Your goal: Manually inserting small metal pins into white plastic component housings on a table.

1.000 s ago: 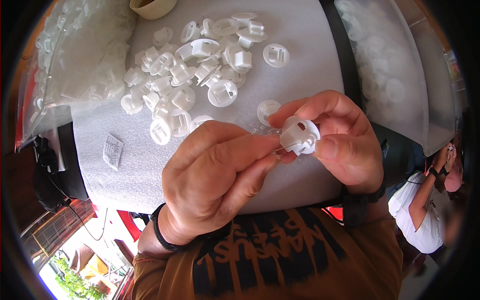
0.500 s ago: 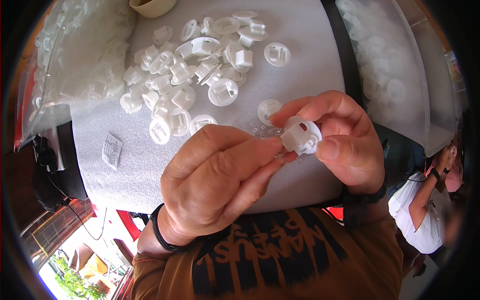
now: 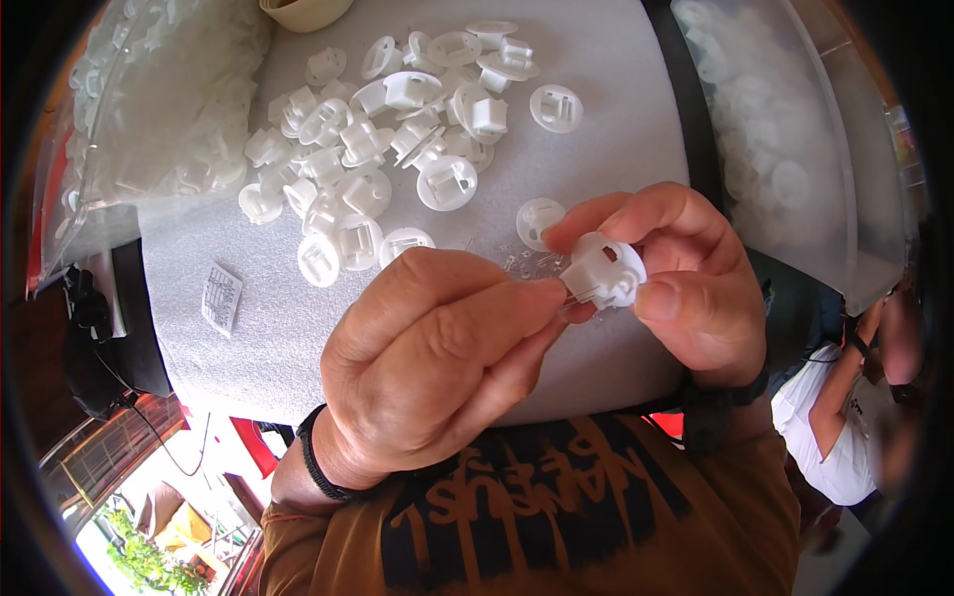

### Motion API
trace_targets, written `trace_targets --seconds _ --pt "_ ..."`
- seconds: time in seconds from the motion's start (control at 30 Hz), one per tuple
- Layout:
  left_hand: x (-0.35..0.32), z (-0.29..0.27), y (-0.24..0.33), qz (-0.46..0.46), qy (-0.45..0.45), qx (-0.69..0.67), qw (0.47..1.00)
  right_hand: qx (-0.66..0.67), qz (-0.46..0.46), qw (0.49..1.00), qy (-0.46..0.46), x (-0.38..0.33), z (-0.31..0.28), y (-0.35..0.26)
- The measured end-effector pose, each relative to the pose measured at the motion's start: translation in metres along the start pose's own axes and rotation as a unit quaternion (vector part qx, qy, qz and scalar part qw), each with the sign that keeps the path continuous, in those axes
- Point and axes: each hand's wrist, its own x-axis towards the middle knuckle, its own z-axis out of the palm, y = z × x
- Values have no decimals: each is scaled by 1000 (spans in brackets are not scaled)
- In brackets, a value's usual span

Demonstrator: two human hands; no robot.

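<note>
My right hand (image 3: pixel 686 283) pinches a small white plastic part (image 3: pixel 606 273) between thumb and forefinger, close in front of my chest. My left hand (image 3: pixel 437 368) meets it from the left, its thumb and forefinger tips pressed against the part's left side around something thin and clear that I cannot make out. A black band circles my left wrist. Beyond the hands, a heap of similar white plastic parts (image 3: pixel 397 139) lies on the white foam pad (image 3: pixel 616 149). One single round part (image 3: pixel 540 219) and some tiny clear pieces (image 3: pixel 522 260) lie just past my fingers.
A clear bag of white parts (image 3: pixel 159 109) lies at the left, another clear bag (image 3: pixel 785 149) at the right. A beige bowl (image 3: pixel 303 12) sits at the far edge. A small printed paper slip (image 3: pixel 221 296) lies on the pad. Another person (image 3: pixel 855 417) stands at the lower right.
Both hands stay together on the same white part, with only slight shifts of the fingers. The pile on the pad has not changed.
</note>
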Motion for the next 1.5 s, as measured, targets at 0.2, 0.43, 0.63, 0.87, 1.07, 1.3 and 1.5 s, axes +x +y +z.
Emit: trace_targets --seconds 0.2,0.43,0.63,0.87,1.07,1.3,1.5 --pt "1 -4 0 -11 -24 -50 998 0 9 1000 4 0 0 -1" --pt "2 0 -3 5 -15 -83 996 5 12 1000 6 -2 1 -2" --pt "3 -5 2 -32 -48 -69 996 5 10 1000 8 -2 1 -2" --pt "1 -2 3 -35 -32 -84 995 -1 6 1000 0 -2 1 -2" --pt "1 3 3 -32 -13 -89 995 -9 10 1000 -5 -2 1 -2" --pt "2 3 2 -15 -22 -69 997 -18 20 1000 -7 -2 0 -5" --pt "3 0 2 -14 -36 -51 998 -24 8 1000 -10 -2 -1 -2"
